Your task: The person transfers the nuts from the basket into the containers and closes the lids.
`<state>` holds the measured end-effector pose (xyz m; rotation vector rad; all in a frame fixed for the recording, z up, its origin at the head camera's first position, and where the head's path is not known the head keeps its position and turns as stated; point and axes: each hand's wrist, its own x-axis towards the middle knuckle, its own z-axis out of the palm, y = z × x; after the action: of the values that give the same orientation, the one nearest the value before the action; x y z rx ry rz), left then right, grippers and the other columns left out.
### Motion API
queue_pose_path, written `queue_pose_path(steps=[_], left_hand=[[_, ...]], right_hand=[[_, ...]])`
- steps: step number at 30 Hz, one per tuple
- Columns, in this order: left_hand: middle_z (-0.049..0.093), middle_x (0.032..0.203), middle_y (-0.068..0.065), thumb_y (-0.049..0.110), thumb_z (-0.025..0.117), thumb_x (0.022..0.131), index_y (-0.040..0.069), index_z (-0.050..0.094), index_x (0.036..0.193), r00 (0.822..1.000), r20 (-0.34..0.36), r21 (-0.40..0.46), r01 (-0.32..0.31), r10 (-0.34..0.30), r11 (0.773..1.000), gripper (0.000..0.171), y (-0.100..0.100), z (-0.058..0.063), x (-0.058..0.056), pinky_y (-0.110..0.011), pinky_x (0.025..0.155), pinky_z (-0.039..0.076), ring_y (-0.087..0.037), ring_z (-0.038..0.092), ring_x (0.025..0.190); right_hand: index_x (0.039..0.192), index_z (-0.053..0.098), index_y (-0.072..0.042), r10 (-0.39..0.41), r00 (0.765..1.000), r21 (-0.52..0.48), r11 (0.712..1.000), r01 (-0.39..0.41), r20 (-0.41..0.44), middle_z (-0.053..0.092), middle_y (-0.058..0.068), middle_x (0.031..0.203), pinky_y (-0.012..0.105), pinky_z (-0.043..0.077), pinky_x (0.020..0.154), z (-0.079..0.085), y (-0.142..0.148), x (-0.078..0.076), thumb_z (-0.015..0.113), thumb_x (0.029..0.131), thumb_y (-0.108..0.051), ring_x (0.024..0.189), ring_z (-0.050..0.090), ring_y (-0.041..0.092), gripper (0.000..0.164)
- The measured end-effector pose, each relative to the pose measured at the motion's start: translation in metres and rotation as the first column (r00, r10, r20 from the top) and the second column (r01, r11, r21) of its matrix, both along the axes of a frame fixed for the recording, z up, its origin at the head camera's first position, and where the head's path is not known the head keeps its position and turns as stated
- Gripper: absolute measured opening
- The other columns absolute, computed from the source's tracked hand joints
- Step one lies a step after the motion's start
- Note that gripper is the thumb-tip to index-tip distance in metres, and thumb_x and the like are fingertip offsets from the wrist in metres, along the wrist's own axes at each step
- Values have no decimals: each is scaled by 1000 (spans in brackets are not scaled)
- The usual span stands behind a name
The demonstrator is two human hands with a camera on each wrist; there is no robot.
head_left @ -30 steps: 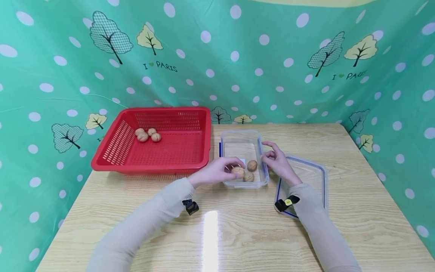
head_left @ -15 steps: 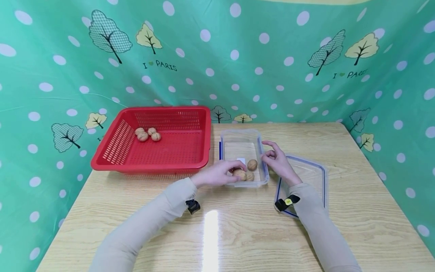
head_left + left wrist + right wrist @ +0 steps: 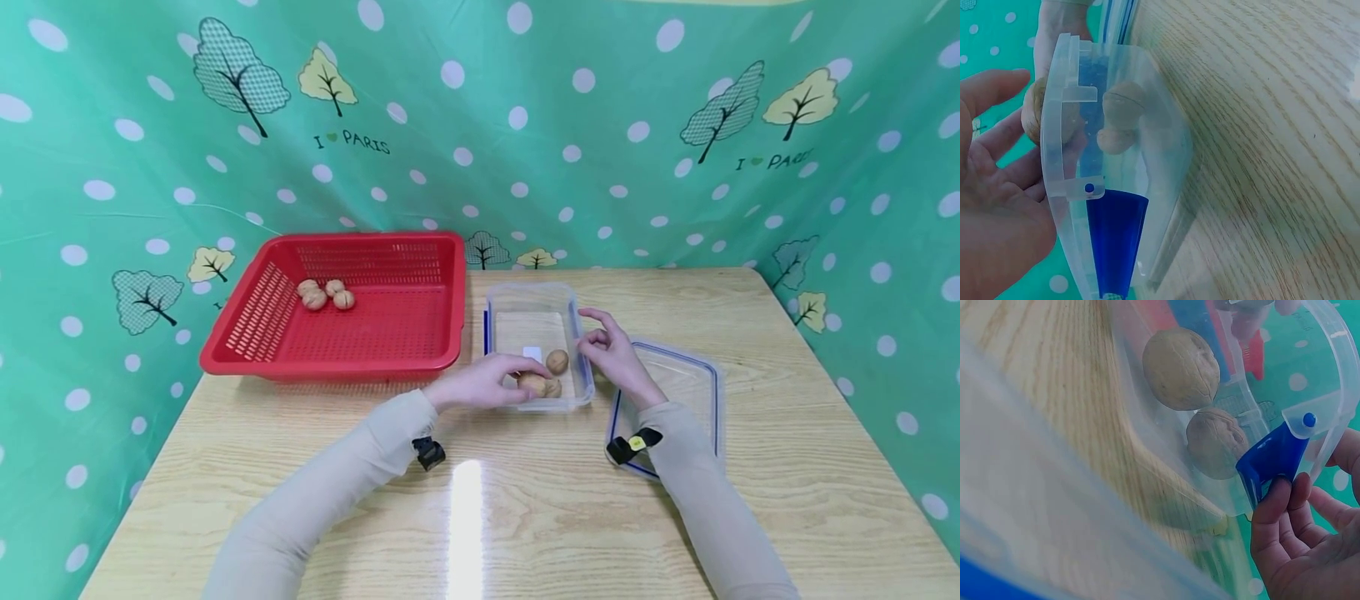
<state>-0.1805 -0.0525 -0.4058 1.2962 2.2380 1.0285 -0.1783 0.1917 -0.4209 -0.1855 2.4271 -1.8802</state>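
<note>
My left hand (image 3: 487, 381) holds a walnut (image 3: 533, 384) between thumb and fingers at the near left side of a clear plastic container (image 3: 529, 290). In the left wrist view that walnut (image 3: 1034, 112) shows at rim height, partly behind the clear wall. Two more walnuts lie in the container, one (image 3: 557, 361) near its right wall and one (image 3: 553, 387) partly hidden by the held walnut. On the container's right side, my right hand (image 3: 613, 358) pinches the blue latch (image 3: 1275, 456), its fingertips at the latch's lower end.
A red slotted basket (image 3: 390, 367) stands at the back left, with several walnuts (image 3: 315, 299) in its far left corner. The container's clear lid (image 3: 686, 392) with a blue seal lies on the wooden table (image 3: 540, 508), partly under my right forearm.
My left hand has shifted slightly right and nearer with its walnut, which covers more of the walnut beside it. My right hand stays at the container's side.
</note>
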Motion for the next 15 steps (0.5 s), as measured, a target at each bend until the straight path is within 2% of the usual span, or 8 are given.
queue_pose_path(steps=[3, 8, 11, 15], left_hand=[[60, 128, -10, 7, 60, 93, 1, 59, 128, 1000, -3, -1, 25, -25, 1000, 36, 1, -2, 0, -29, 102, 39, -19, 52, 121], [62, 123, -12, 7, 60, 93, 0, 60, 125, 998, -4, 5, 61, -61, 998, 33, 2, -5, 0, -36, 92, 46, -26, 57, 106], [62, 124, -12, 7, 60, 93, 0, 60, 125, 998, 29, 12, 60, -60, 998, 33, 2, -4, 1, -38, 90, 48, -28, 57, 106], [60, 127, -14, 6, 59, 94, -2, 59, 127, 995, 96, 31, 39, -42, 999, 34, 1, -2, 2, -40, 96, 46, -28, 54, 118]], right_hand=[[142, 36, 4, 0, 1000, -3, 1000, 0, 1, 56, 25, 93, 21, 42, 62, 1, -1, 0, 53, 94, 4, 72, 54, 14, 51], [143, 36, 4, 2, 1000, -9, 1000, -2, -1, 56, 28, 93, 20, 42, 62, -1, 0, -2, 53, 94, 5, 72, 54, 14, 52], [143, 35, 3, 8, 1000, -30, 1000, -8, -5, 56, 30, 94, 21, 43, 62, -9, 3, -5, 54, 94, 5, 72, 54, 14, 53], [145, 35, -2, 11, 1000, -19, 1000, -11, -12, 58, 28, 97, 22, 44, 64, -22, 9, -12, 55, 95, 1, 74, 55, 12, 54]])
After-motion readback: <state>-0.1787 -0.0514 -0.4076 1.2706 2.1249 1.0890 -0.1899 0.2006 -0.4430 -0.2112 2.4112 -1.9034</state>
